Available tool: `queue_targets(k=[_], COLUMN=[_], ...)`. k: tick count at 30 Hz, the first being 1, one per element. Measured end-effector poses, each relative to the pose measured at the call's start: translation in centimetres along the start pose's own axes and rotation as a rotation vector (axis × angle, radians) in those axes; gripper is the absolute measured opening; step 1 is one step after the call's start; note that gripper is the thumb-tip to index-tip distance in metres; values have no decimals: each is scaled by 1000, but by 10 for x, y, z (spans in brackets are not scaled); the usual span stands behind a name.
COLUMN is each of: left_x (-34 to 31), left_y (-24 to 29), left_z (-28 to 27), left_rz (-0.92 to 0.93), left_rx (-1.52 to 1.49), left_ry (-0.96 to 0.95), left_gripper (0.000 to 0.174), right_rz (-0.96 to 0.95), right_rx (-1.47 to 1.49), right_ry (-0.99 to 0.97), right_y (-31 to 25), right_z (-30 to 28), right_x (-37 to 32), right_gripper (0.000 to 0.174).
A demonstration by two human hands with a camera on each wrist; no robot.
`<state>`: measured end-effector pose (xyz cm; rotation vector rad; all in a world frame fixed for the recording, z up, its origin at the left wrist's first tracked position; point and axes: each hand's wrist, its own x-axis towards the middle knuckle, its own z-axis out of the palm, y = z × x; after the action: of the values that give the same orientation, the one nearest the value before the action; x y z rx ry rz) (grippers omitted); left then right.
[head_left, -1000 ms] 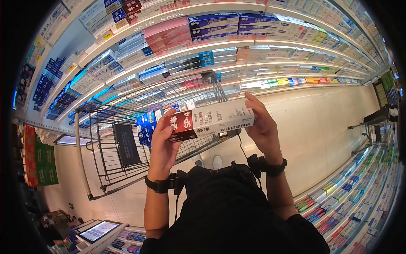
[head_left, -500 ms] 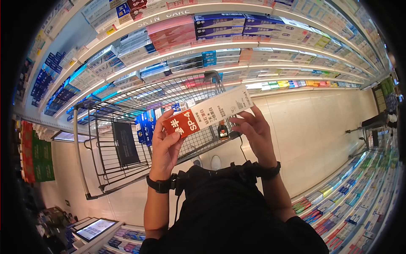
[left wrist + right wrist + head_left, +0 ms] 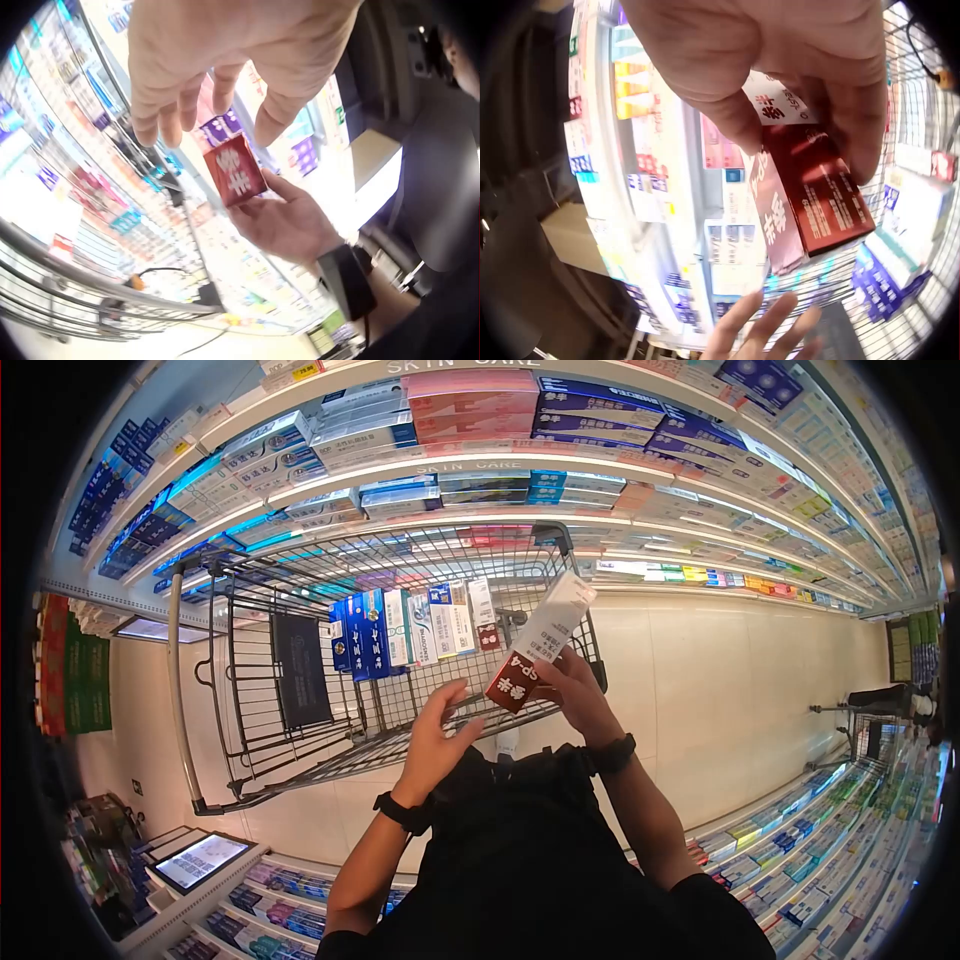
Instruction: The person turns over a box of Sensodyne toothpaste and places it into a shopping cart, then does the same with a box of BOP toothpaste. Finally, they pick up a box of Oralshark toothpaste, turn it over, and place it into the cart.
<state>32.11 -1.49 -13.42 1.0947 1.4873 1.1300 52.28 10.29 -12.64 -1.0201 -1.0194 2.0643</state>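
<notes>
Stocked shelves [image 3: 480, 465] curve behind our wire shopping cart [image 3: 260, 600]. Our right hand [image 3: 578, 700] grips the red-and-white SP-4 carton [image 3: 545, 635] above the cart's near rim, fingers hiding its lower edge. Our left hand [image 3: 440, 735] hovers just beside, fingers spread, empty.

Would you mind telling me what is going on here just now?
A person stands in a shop aisle at a wire trolley. Their right hand grips a red-and-white carton, held tilted close to the trolley. The left hand is open beside it, holding nothing. Several boxes stand upright inside the trolley, and stocked shelves line the aisle.
</notes>
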Motion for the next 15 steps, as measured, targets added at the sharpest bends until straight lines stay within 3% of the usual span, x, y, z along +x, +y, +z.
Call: queue_targets(k=[3, 6, 10, 13, 15], left_x=[-11, -24, -36, -34, -29], left_y=[-20, -43, -67, -79, -80], left_z=[-40, -66, -80, -80, -81], left_rz=[74, 104, -7, 8, 30], left_rx=[409, 587, 617, 671, 673], left_ry=[-1, -36, -89, -88, -79], left_gripper=[47, 40, 36, 35, 35], right_rz=[174, 261, 478, 496, 474], right_rx=[-241, -421, -654, -913, -896], right_ry=[35, -14, 75, -10, 49], right_y=[26, 51, 108, 165, 189], right_z=[-26, -40, -65, -102, -111], right_x=[55, 111, 193, 251, 270], right_gripper=[50, 46, 47, 43, 38])
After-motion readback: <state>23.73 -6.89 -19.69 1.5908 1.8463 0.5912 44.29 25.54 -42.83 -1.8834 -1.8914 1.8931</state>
